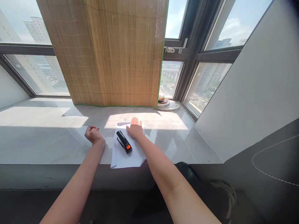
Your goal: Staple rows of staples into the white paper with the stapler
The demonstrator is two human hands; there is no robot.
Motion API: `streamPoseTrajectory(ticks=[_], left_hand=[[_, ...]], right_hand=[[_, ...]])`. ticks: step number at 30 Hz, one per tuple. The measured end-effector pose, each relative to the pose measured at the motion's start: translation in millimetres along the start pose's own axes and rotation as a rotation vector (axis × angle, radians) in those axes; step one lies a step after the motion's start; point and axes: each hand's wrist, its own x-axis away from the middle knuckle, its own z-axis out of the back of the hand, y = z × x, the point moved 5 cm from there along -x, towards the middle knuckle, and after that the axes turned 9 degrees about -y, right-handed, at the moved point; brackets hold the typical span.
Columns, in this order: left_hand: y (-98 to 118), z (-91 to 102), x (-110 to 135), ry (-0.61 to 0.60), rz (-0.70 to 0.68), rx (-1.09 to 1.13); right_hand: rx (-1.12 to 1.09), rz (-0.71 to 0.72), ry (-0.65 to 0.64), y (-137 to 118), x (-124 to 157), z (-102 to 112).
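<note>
A stack of white paper (123, 155) lies on the pale stone window ledge (46, 137), its near edge hanging slightly over the front. A black stapler with an orange patch (124, 142) rests on the paper, angled from upper left to lower right. My right hand (135, 128) lies flat on the far part of the paper, fingers stretched out, just right of the stapler. My left hand (92, 134) rests on the bare ledge to the left of the paper, curled into a loose fist; whatever it may hold is hidden.
A bamboo blind (112, 53) hangs down to the ledge behind the paper. Stacked plates (167, 104) sit in the back right corner by the window frame. A slanted white wall (252, 93) bounds the ledge on the right.
</note>
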Motion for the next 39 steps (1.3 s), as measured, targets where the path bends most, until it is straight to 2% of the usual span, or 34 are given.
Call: streamPoseTrajectory(ticks=[2, 3, 6, 8, 9, 11, 12, 16, 18, 20, 24, 28, 33, 39], left_hand=[[7.5, 0.3, 7.8, 0.062, 0.02, 0.114], [15.2, -3.2, 13.0, 0.027, -0.008, 0.124], [47.4, -29.5, 38.5, -0.3, -0.243, 0.034], [65.7, -54.0, 65.6, -0.554, -0.443, -0.003], [70.3, -66.4, 79.3, -0.658, -0.499, -0.026], [72.2, -89.8, 102.3, -0.799, -0.553, -0.123], [70.5, -99.4, 110.4, -0.832, -0.562, -0.189], [61.1, -121.5, 125.0, -0.889, -0.637, -0.466], [58.2, -124.0, 124.9, -0.901, -0.665, -0.557], [57.2, -123.5, 122.8, -0.898, -0.661, -0.6], [59.3, -122.7, 121.8, -0.894, -0.649, -0.647], [61.3, -122.9, 123.1, -0.897, -0.654, -0.667], [61.5, -122.1, 121.8, -0.9, -0.645, -0.677], [63.2, -120.5, 120.2, -0.9, -0.634, -0.687]], right_hand=[[-0.006, -0.028, 0.029, 29.7, 14.1, 14.5], [-0.008, -0.046, 0.043, 44.5, 21.5, 21.7], [-0.005, -0.094, 0.068, 81.3, 39.9, 39.1], [0.004, -0.106, 0.066, 94.5, 46.2, 44.3], [0.008, -0.105, 0.065, 97.5, 47.6, 45.4], [-0.003, -0.094, 0.082, 98.6, 48.0, 47.4], [-0.024, -0.088, 0.102, 98.0, 47.9, 49.6], [-0.249, -0.026, 0.251, 97.3, 56.0, 73.6], [-0.382, 0.029, 0.23, 98.5, 67.8, 86.0], [-0.449, 0.117, 0.135, 96.9, 85.7, 92.1], [-0.419, 0.308, 0.054, 87.0, 133.2, 87.9], [-0.265, 0.313, 0.019, 74.4, 161.9, 70.1], [-0.191, 0.367, 0.002, 62.4, 163.9, 63.8], [-0.293, 0.368, 0.13, 87.3, 153.0, 70.9]])
